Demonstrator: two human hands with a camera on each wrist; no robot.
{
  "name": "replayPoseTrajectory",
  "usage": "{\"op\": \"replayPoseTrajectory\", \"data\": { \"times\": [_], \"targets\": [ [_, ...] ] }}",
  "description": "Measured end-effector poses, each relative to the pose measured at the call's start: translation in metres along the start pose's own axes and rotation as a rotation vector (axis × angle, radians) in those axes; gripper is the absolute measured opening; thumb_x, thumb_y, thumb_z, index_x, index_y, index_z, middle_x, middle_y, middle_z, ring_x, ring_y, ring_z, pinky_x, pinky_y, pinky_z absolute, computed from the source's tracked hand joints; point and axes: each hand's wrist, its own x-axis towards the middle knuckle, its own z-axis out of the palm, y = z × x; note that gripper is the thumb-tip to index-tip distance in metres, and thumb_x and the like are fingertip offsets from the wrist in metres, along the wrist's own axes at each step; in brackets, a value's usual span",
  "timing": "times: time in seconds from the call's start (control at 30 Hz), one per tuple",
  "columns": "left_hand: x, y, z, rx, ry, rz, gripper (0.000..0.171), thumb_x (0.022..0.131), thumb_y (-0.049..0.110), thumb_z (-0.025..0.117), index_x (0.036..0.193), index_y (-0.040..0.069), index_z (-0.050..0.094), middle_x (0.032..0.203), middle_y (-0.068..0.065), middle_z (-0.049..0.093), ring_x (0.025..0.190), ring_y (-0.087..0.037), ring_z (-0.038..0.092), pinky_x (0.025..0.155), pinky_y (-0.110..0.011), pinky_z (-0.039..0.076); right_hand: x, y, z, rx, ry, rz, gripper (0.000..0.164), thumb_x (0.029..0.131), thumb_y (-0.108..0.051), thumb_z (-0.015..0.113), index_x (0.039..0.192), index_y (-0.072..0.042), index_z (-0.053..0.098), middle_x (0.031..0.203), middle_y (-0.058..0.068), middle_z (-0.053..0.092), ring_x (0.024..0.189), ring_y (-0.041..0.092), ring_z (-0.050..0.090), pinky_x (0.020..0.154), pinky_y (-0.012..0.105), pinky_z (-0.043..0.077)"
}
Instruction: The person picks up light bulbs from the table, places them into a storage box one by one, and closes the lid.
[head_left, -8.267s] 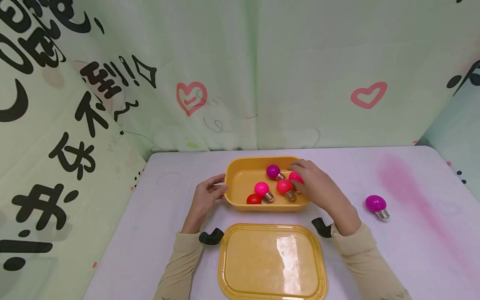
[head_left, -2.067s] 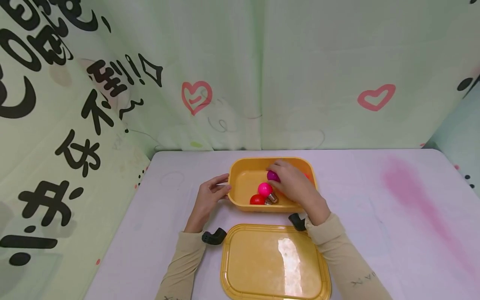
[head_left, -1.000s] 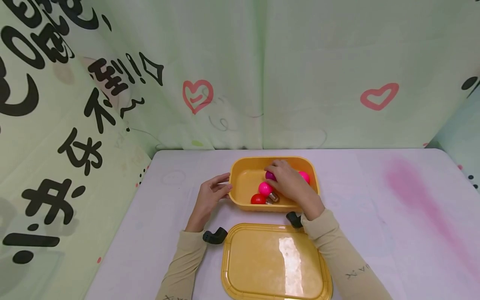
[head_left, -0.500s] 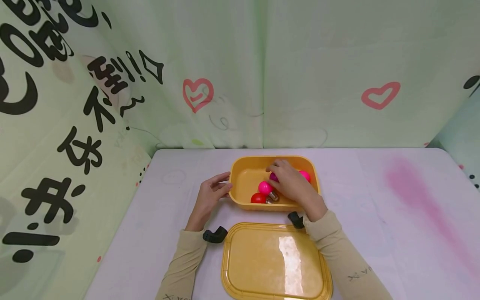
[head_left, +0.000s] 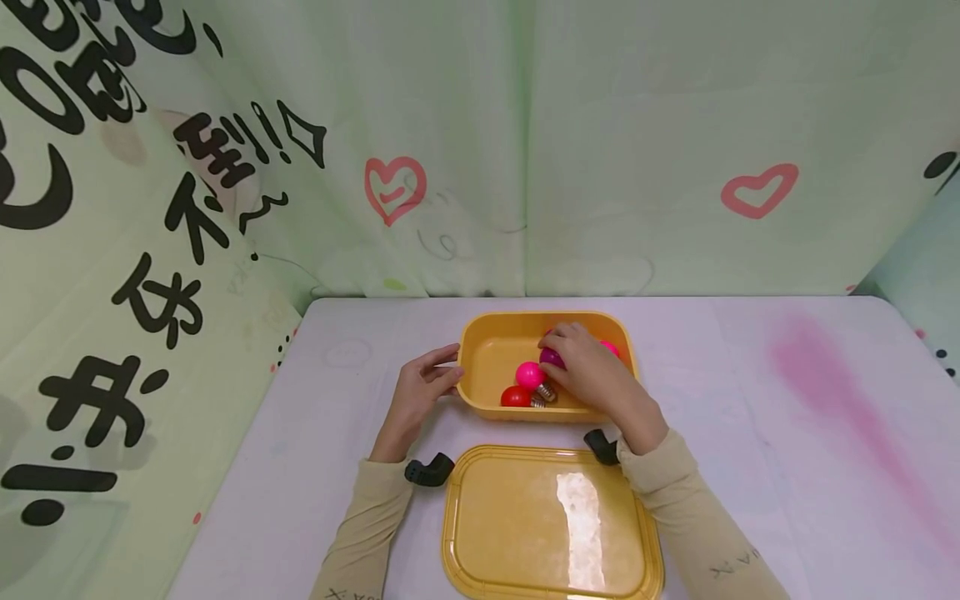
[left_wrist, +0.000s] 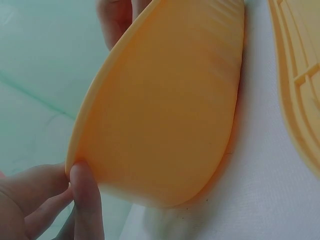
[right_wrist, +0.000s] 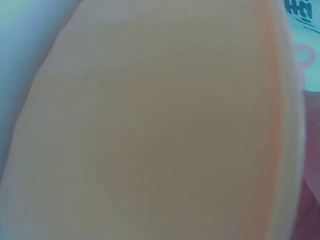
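My left hand (head_left: 423, 385) pinches the left end of the yellow plastic container (head_left: 487, 333); in the left wrist view the thumb (left_wrist: 86, 190) presses its wall near the rim. Inside the container my right hand (head_left: 588, 367) has its fingers curled round a purple light bulb (head_left: 552, 358), partly covered by them. Just left of that hand lie a bright pink bulb (head_left: 529, 375) and a red bulb (head_left: 515, 396), with their metal screw bases to the right. Another pink bulb (head_left: 610, 347) shows behind the right hand. The right wrist view holds mostly the container's blurred outer wall (right_wrist: 165, 125).
A yellow lid (head_left: 517, 525) lies flat on the white table (head_left: 750, 467), in front of the container. Black wrist devices (head_left: 430, 471) show at both cuffs. A pale green printed curtain (head_left: 600, 167) hangs behind the table and along its left.
The purple bulb on the table at the right is no longer there. My right hand has moved left within the container, then slightly right with the purple bulb just now. The left hand keeps its hold.
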Motion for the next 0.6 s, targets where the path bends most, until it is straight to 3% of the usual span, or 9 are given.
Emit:
{"op": "replayPoseTrajectory", "data": {
  "times": [0.6],
  "targets": [
    [0.000, 0.001, 0.000, 0.003, 0.002, -0.004, 0.043, 0.093, 0.009, 0.069, 0.135, 0.003, 0.060, 0.132, -0.020, 0.060, 0.110, -0.036, 0.063, 0.073, -0.020, 0.058, -0.022, -0.001, -0.008, -0.059, 0.056, -0.039, 0.030, 0.087, -0.014, 0.077, 0.111, 0.002, 0.071, 0.108, 0.015, 0.064, 0.102, 0.030, 0.057, 0.091, 0.042, 0.056]
  ]
}}
